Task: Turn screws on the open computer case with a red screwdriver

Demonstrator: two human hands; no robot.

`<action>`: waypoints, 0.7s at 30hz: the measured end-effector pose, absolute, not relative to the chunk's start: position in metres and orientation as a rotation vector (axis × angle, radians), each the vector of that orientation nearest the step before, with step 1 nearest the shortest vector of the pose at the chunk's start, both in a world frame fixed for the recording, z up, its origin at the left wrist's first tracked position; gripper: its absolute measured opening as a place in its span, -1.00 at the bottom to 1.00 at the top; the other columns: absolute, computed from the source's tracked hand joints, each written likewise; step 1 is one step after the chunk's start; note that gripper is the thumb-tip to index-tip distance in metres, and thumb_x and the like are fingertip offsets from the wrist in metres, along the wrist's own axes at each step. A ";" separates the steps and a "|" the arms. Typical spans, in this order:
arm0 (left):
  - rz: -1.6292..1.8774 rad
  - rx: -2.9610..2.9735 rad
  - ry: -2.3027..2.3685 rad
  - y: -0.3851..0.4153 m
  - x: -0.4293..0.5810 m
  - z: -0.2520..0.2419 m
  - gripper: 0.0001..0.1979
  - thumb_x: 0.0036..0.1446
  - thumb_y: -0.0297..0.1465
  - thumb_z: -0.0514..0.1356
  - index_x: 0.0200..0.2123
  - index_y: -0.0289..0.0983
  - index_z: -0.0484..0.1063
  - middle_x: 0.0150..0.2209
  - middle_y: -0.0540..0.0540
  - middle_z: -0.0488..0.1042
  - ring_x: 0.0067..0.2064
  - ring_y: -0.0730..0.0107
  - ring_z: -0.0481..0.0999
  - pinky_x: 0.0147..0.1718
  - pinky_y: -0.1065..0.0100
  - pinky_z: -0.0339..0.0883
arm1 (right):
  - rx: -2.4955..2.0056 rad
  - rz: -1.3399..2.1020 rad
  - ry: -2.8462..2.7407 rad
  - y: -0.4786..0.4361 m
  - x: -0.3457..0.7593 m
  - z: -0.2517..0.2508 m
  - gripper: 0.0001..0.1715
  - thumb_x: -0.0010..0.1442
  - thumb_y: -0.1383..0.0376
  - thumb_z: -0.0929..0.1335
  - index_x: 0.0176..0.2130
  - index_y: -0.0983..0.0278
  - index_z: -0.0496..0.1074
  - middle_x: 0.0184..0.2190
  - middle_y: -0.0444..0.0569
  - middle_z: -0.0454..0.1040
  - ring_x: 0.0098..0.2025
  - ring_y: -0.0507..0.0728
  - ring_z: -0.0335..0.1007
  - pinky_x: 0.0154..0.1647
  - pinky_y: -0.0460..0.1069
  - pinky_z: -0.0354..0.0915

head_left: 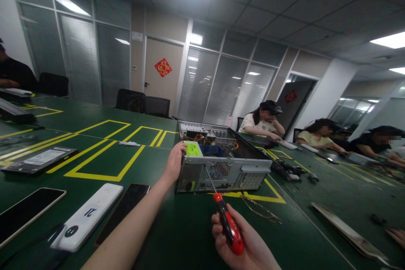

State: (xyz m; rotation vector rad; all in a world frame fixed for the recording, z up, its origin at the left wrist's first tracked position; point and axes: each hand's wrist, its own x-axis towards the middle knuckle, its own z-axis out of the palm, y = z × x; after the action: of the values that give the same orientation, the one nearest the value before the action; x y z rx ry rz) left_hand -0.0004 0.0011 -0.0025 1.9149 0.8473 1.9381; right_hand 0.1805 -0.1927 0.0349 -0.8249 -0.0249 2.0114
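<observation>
An uncovered computer case (226, 173) lies on the green table with its rear panel towards me. Its inside shows wires and a power supply with a bright green label (192, 149) in the left corner. My left hand (175, 161) grips the case at its left edge, fingertips over the top rim beside that label. In my right hand (236, 234) is a red and black screwdriver (230, 225), its shaft slanting up to the left across the rear panel. Whether the tip touches a screw, I cannot tell.
Left of my arm lie a dark phone (125, 209), a white device marked 21 (91, 215), another phone (30, 211) and a hard drive (41, 158). Glasses (261, 210) lie near the case. Black cables (289, 168) sit to its right. Several people work around the table.
</observation>
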 end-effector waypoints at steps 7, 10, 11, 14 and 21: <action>1.947 1.920 0.824 0.003 0.000 -0.004 -0.62 0.31 -0.22 -0.21 -0.31 -0.25 0.31 -0.10 -0.17 0.43 0.13 0.25 0.31 0.16 0.10 0.16 | -0.741 2.098 -0.084 -0.192 0.182 0.035 -0.50 0.30 0.04 0.12 -0.27 0.39 0.35 -0.58 -0.16 0.27 -0.73 -0.17 0.03 -0.82 -0.29 -0.12; 1.941 1.910 0.834 0.002 -0.001 -0.003 -0.61 0.30 -0.21 -0.21 -0.31 -0.25 0.31 -0.09 -0.18 0.43 0.13 0.25 0.31 0.16 0.09 0.16 | -0.641 2.111 0.013 -0.192 0.185 0.034 -0.46 0.30 0.02 0.12 -0.35 0.43 0.32 -0.59 -0.20 0.19 -0.75 -0.20 -0.05 -0.83 -0.30 -0.17; 1.939 1.907 0.838 0.002 -0.001 -0.003 -0.61 0.30 -0.21 -0.21 -0.31 -0.25 0.31 -0.09 -0.17 0.43 0.14 0.25 0.31 0.16 0.09 0.16 | -0.638 2.112 0.037 -0.193 0.185 0.034 -0.48 0.30 0.05 0.13 -0.37 0.44 0.31 -0.59 -0.20 0.19 -0.74 -0.20 -0.05 -0.83 -0.30 -0.15; 1.938 1.903 0.841 0.001 0.000 -0.002 -0.62 0.30 -0.20 -0.20 -0.32 -0.24 0.32 -0.10 -0.17 0.43 0.14 0.24 0.31 0.17 0.09 0.16 | -0.716 2.072 0.055 -0.193 0.184 0.033 -0.53 0.30 0.10 0.17 -0.35 0.48 0.31 -0.56 -0.12 0.25 -0.64 -0.14 0.16 -0.70 -0.27 0.11; 1.955 1.896 0.816 0.003 0.001 -0.003 -0.61 0.30 -0.20 -0.21 -0.32 -0.24 0.31 -0.11 -0.17 0.43 0.11 0.25 0.32 0.16 0.09 0.15 | -0.796 2.117 -0.132 -0.191 0.180 0.034 -0.59 0.28 0.08 0.19 -0.20 0.37 0.36 -0.49 -0.09 0.35 -0.61 -0.08 0.20 -0.73 -0.25 0.07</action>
State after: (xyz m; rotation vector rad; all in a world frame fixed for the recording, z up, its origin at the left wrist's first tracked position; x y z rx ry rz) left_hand 0.0007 0.0027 -0.0034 1.8963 0.8164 1.9547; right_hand 0.1800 -0.1906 0.0344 -0.7963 -0.1316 2.1169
